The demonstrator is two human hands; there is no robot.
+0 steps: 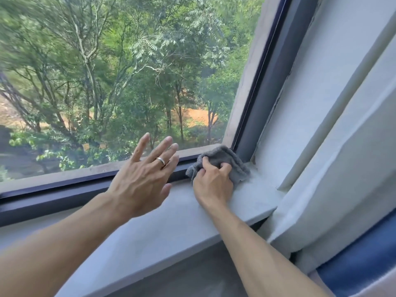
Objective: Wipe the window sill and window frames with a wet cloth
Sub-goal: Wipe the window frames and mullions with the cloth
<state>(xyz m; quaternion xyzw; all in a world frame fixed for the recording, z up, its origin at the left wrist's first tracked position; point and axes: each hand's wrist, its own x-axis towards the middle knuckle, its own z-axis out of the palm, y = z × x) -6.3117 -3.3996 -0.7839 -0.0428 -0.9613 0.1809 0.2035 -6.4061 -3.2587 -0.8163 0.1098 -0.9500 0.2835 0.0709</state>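
My right hand [212,181] is shut on a crumpled grey cloth [225,160] and presses it into the right corner of the pale grey window sill [171,221], where the sill meets the dark blue window frame [259,108]. My left hand [143,174], with a ring on one finger, hovers with its fingers spread in front of the frame's bottom rail [53,196], just left of the cloth. It holds nothing.
The glass pane [117,82] shows trees outside. A white wall reveal [310,99] rises right of the corner, and a white curtain [353,168] with a blue edge hangs at the far right. The sill's front edge drops to a grey wall below.
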